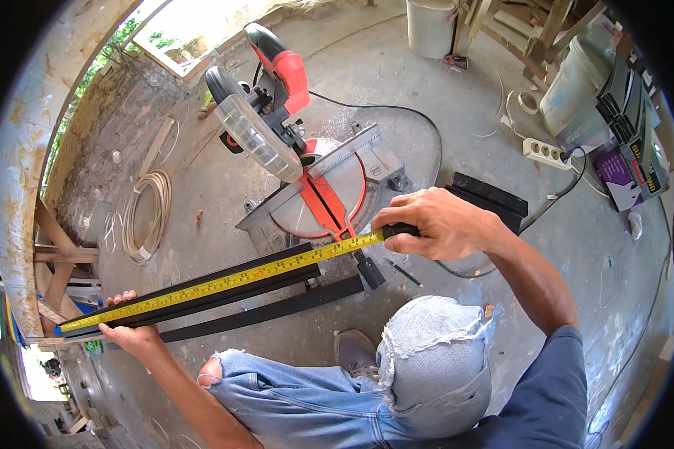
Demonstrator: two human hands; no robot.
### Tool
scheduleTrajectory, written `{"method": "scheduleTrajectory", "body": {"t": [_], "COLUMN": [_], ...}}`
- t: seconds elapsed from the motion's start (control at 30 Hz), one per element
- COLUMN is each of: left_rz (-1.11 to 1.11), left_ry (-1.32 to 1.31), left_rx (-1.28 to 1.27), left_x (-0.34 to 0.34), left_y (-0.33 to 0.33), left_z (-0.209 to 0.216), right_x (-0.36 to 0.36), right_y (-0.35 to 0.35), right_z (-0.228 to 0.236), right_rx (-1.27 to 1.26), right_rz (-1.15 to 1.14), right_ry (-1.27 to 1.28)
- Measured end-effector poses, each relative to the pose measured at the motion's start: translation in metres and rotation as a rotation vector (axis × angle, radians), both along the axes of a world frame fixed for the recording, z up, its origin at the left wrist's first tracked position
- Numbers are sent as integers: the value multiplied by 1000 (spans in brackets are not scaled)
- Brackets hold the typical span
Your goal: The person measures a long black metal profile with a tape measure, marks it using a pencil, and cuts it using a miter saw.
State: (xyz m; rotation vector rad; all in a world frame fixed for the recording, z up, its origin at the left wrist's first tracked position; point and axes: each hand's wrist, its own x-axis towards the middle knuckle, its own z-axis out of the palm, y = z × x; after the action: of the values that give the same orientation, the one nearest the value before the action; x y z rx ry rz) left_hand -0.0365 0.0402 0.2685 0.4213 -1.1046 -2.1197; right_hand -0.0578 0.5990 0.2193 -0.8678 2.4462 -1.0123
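Note:
A yellow tape measure blade (225, 285) is drawn out along a long black strip (277, 280). My right hand (438, 224) is closed round the dark tape measure case (401, 231), just past the strip's right end. At the far left end, my left hand (135, 337) grips the strip, fingers on its far side and thumb on the near side, close to the blade's tip. Another black strip (277, 310) lies nearer to me on the floor. Beyond the tape stands a red and black mitre saw (284, 75), its head raised. A pencil (406, 274) lies below my right hand.
Short black pieces (490, 198) lie right of the saw. A power cord (427, 120) curves across the concrete floor from the saw. A white power strip (544, 152), a purple box (621, 176), a bucket (431, 30) and a coiled cable (131, 217) lie around.

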Motion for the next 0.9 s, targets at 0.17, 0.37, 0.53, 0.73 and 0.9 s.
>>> {"method": "scheduleTrajectory", "body": {"t": [0.17, 0.37, 0.53, 0.73, 0.9], "left_rz": [12, -7, 20, 42, 39], "left_ry": [21, 32, 21, 11, 15], "left_rx": [-10, -21, -7, -18, -2], "left_x": [-1, 0, -2, -2, -2], "left_y": [-2, -1, 5, 11, 9], "left_z": [1, 2, 3, 5, 4], "right_x": [3, 7, 8, 9, 10], "right_y": [2, 2, 3, 2, 1], "right_z": [-1, -5, -9, -11, -13], "right_rx": [22, 29, 29, 36, 38], "right_rz": [-12, -36, -45, -54, -56], "right_ry": [107, 189, 209, 197, 186]}}
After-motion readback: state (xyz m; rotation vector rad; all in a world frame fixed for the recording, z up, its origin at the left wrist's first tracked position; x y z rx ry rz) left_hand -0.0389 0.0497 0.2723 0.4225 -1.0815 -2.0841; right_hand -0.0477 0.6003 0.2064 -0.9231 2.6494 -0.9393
